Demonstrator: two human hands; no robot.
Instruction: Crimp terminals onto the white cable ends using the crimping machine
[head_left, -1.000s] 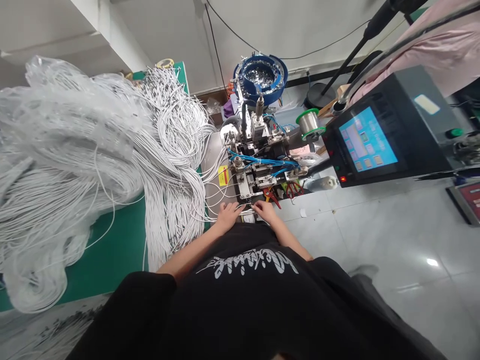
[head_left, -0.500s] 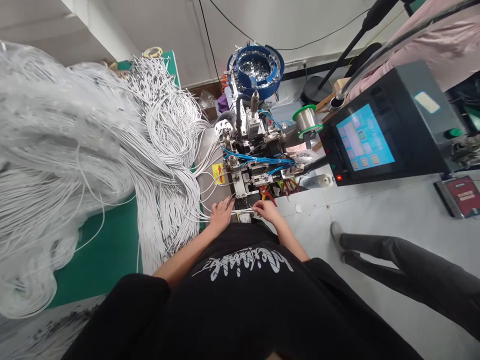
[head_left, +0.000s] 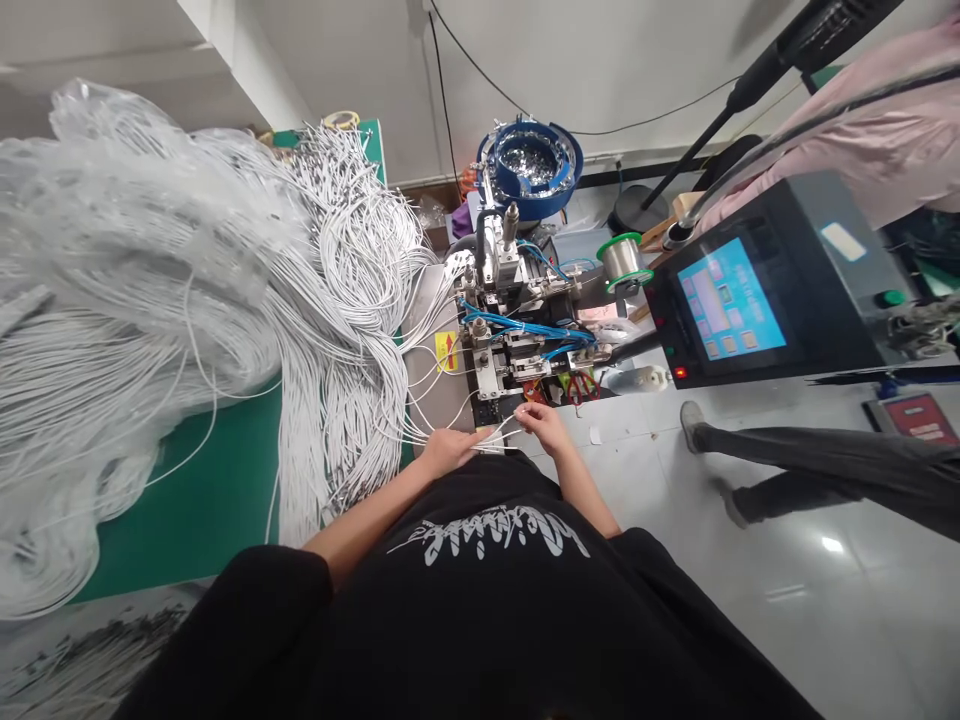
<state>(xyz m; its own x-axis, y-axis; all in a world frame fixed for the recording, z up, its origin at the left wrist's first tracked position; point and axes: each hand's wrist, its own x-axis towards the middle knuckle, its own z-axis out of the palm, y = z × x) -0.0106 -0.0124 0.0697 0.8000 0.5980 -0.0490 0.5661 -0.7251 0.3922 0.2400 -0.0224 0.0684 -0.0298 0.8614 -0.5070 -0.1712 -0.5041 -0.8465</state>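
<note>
Blue bowl (head_left: 546,207) w/ metal pcs (head_left: 527,160), R fingers (head_left: 528,412) pinching white wire (head_left: 505,425), L fingers (head_left: 472,437) can't tell

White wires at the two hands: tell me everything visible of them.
The white wires are thin, flexible-looking and apparently plastic-coated. They come from the left in loose curves over the grey plate, gathering at the front of the machine. The left hand lies against them; the right hand appears to pinch one near its end. Their tips are too small to make out.
</note>
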